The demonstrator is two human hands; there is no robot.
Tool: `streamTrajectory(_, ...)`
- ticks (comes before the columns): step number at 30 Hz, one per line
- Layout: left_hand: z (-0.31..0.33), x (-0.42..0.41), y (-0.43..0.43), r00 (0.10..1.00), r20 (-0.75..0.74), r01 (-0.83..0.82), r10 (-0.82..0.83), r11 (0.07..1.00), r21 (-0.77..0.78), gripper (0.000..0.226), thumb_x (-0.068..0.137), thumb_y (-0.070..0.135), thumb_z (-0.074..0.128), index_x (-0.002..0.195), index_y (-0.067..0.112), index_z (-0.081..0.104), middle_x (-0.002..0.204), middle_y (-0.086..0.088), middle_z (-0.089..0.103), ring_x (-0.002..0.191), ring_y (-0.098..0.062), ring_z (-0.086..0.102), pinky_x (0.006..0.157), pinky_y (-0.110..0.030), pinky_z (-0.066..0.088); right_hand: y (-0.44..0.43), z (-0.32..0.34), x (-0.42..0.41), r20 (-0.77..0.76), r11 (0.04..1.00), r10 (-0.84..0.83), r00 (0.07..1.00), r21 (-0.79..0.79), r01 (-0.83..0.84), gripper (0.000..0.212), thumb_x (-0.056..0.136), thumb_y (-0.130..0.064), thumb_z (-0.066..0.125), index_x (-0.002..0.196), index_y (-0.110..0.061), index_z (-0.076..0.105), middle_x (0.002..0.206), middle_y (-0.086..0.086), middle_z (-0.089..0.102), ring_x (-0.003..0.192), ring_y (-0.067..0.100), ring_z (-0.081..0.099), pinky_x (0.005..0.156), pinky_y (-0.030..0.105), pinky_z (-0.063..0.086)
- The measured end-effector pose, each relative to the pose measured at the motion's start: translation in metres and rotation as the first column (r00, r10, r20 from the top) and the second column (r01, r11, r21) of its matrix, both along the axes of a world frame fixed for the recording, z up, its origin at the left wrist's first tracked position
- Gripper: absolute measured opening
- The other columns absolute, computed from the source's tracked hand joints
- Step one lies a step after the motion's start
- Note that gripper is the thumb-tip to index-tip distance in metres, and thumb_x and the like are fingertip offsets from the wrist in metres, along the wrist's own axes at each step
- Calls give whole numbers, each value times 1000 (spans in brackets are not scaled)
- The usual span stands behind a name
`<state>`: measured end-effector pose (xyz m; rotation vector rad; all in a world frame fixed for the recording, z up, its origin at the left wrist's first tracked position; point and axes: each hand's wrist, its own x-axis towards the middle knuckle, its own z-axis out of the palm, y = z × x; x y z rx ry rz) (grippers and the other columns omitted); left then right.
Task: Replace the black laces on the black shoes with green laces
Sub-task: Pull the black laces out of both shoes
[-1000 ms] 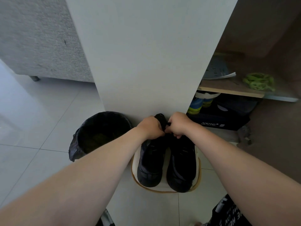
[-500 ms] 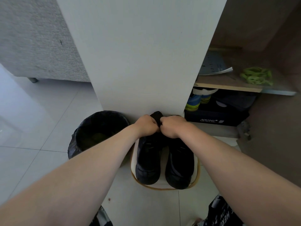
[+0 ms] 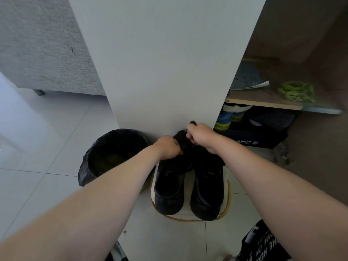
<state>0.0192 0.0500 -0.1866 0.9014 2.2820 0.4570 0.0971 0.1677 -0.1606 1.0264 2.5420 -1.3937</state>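
Two black shoes stand side by side, toes toward me, on a small round white stool [image 3: 188,216]. My left hand [image 3: 168,147] grips the top of the left shoe [image 3: 170,187] near its tongue. My right hand [image 3: 200,136] is raised a little above the right shoe [image 3: 208,191] and pinches a black lace [image 3: 192,123] whose dark end shows above the fingers. A bundle of green laces [image 3: 296,91] lies on a wooden shelf [image 3: 263,102] at the upper right, well away from both hands.
A bin lined with a black bag [image 3: 113,155] stands just left of the stool. A white panel [image 3: 165,63] rises right behind the shoes. Under the shelf sit a dark shoebox [image 3: 254,139] and other shoes. A grey sofa [image 3: 41,44] is at far left.
My right hand has lifted up and to the right, away from my left hand, drawing the black lace with it. My left hand stays on the left shoe's top.
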Motion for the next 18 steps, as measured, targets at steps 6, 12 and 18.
streamTrajectory(6,1,0,3,984,-13,-172,179,961,219,41,77,28,78,105,15,52,105,-1,50,97,-21,55,77,-27,43,24,11,15,-47,974,105,993,206,-94,33,102,-23,42,75,-13,59,71,6,59,71,23,55,60,28,37)
streamTrajectory(12,34,-2,2,964,265,-145,2,839,524,61,82,13,75,133,28,44,117,3,62,72,3,62,64,-16,49,20,27,7,-358,989,120,926,129,-79,24,103,-24,53,95,-6,66,96,13,69,88,20,60,86,42,49)
streamTrajectory(18,37,-15,-4,997,82,-13,-13,953,301,17,93,27,61,80,16,61,64,3,59,60,-15,52,62,-26,41,15,24,17,-182,934,240,954,311,-176,22,96,-37,61,84,-20,69,87,2,70,86,21,63,75,34,49)
